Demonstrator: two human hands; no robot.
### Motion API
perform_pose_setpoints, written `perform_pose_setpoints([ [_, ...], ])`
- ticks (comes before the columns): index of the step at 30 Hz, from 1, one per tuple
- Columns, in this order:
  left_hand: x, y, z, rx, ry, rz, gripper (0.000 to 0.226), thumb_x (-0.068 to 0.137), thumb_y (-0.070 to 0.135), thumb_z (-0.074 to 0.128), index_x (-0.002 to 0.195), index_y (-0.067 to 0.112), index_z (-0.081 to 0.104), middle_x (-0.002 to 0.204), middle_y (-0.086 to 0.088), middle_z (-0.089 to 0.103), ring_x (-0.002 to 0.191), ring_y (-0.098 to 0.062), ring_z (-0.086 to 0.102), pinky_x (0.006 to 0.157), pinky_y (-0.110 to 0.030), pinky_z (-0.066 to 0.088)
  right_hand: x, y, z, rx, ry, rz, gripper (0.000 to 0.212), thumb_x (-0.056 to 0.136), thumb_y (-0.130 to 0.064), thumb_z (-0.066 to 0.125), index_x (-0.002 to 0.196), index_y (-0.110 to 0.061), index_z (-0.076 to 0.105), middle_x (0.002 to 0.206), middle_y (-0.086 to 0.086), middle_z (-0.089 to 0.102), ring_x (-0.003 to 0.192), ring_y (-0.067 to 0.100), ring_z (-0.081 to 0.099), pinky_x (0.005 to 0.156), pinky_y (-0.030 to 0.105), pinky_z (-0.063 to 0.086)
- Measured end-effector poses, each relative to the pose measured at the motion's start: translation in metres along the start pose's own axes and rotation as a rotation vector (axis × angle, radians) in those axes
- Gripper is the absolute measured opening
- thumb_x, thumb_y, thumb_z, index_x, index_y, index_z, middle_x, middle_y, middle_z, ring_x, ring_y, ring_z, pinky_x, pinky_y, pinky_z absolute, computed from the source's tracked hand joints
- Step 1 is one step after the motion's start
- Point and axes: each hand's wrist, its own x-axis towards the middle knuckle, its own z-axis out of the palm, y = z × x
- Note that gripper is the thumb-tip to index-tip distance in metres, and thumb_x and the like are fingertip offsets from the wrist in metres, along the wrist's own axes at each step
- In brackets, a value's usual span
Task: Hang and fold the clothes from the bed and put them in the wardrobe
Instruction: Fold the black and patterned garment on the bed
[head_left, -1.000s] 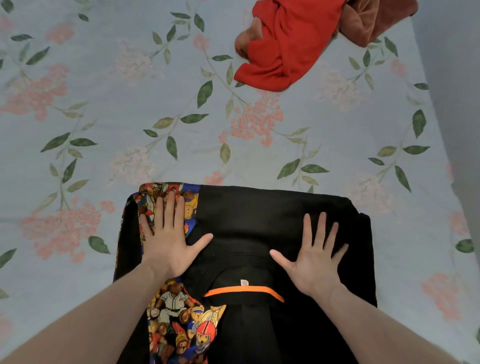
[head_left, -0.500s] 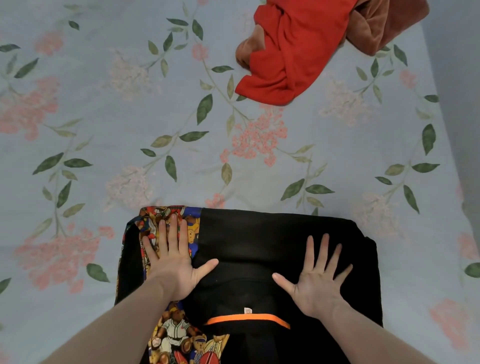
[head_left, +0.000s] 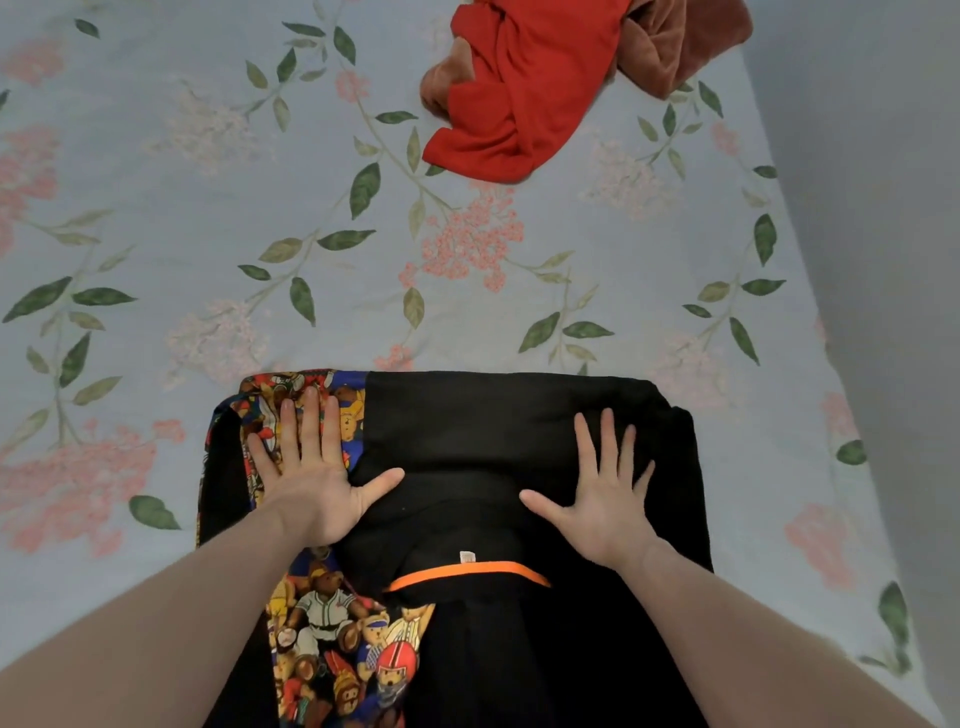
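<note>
Both hands unchanged over the last second: left hand and right hand still press flat, fingers spread, on the folded black garment; fold being smoothed, red clothes still waiting on bed

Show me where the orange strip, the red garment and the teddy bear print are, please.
orange strip (head_left: 467, 573): head view, middle of the band on the black garment.
red garment (head_left: 519, 98): head view, centre of the crumpled cloth.
teddy bear print (head_left: 332, 644): head view, patterned lining below the left wrist.
</note>
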Motion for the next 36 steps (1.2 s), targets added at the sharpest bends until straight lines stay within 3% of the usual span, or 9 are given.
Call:
perform_pose_setpoints([
  [4,-0.015,-0.008,0.007,-0.037,0.084,0.023,0.117,0.063,0.105,-0.005,0.148,0.033,-0.041,0.157,0.006,-0.048,0.150,-0.024,-0.037,0.119,-0.061,-0.018,-0.024,0.016,-0.005,-0.025,0.179,0.125,0.126,0.070,-0.102,0.033,0.165,-0.033,-0.013,0.172,0.001,-0.024,0.159,0.029,-0.019,0.126,0.063,0.004],
  [7,-0.036,-0.016,0.020,-0.096,0.072,-0.056,0.113,0.062,0.106,-0.004,0.147,0.040,-0.041,0.157,0.007,-0.048,0.150,-0.031,-0.036,0.118,-0.065,-0.016,-0.035,0.028,-0.009,0.041,0.149,0.324,0.132,0.064,-0.104,0.036,0.161,-0.035,-0.021,0.172,0.006,-0.021,0.158,0.042,-0.012,0.121,0.070,0.012],
  [9,-0.045,-0.023,0.027,-0.108,0.018,-0.080,0.117,0.057,0.108,-0.005,0.143,0.040,-0.046,0.153,0.005,-0.051,0.150,-0.034,-0.036,0.120,-0.066,-0.012,-0.036,0.032,-0.008,0.074,0.077,0.349,0.132,0.065,-0.103,0.038,0.158,-0.037,-0.029,0.172,0.007,-0.020,0.158,0.041,-0.011,0.120,0.072,0.015],
  [14,-0.042,-0.026,0.020,-0.081,-0.099,-0.087,0.130,0.043,0.112,-0.005,0.132,0.034,-0.058,0.138,0.002,-0.063,0.145,-0.038,-0.041,0.119,-0.067,-0.012,-0.018,0.034,-0.014,0.024,-0.127,0.399,0.140,0.056,-0.109,0.027,0.147,-0.032,-0.046,0.167,0.007,-0.035,0.156,0.042,-0.023,0.119,0.074,0.006],
  [17,-0.036,-0.021,0.017,-0.053,-0.144,-0.117,0.134,0.039,0.113,-0.005,0.128,0.031,-0.062,0.136,0.000,-0.066,0.141,-0.040,-0.046,0.117,-0.068,-0.015,-0.011,0.032,-0.012,0.010,-0.140,0.427,0.138,0.035,-0.112,0.004,0.127,-0.033,-0.062,0.162,0.008,-0.044,0.153,0.043,-0.030,0.118,0.076,0.002],
  [20,-0.030,-0.020,0.021,-0.055,-0.159,-0.122,0.135,0.040,0.113,-0.004,0.129,0.030,-0.061,0.138,-0.001,-0.067,0.141,-0.040,-0.047,0.116,-0.067,-0.018,-0.007,0.031,-0.002,0.026,-0.121,0.412,0.133,0.030,-0.112,-0.009,0.121,-0.034,-0.066,0.158,0.008,-0.048,0.151,0.044,-0.034,0.116,0.077,-0.003],
  [30,-0.029,-0.012,0.020,-0.022,-0.163,-0.176,0.131,0.043,0.108,-0.008,0.129,0.025,-0.060,0.134,-0.004,-0.069,0.142,-0.042,-0.045,0.118,-0.067,-0.015,-0.001,0.039,0.003,0.044,-0.128,0.400,0.135,0.030,-0.114,-0.006,0.121,-0.035,-0.067,0.152,0.007,-0.054,0.148,0.044,-0.038,0.114,0.078,-0.008],
  [33,-0.026,-0.014,0.026,-0.023,-0.103,-0.166,0.130,0.043,0.109,-0.009,0.128,0.026,-0.062,0.134,-0.003,-0.068,0.143,-0.041,-0.043,0.117,-0.067,-0.015,0.002,0.043,0.005,0.062,-0.069,0.384,0.135,0.030,-0.115,-0.003,0.121,-0.037,-0.066,0.156,0.006,-0.050,0.149,0.043,-0.037,0.113,0.079,-0.008],
  [36,-0.025,-0.017,0.034,-0.043,0.003,-0.152,0.128,0.044,0.110,-0.010,0.129,0.029,-0.060,0.147,-0.004,-0.059,0.147,-0.040,-0.039,0.118,-0.066,-0.014,0.002,0.047,0.009,0.073,-0.012,0.353,0.135,0.033,-0.116,-0.001,0.126,-0.039,-0.062,0.162,0.005,-0.043,0.152,0.042,-0.033,0.114,0.079,-0.007],
])
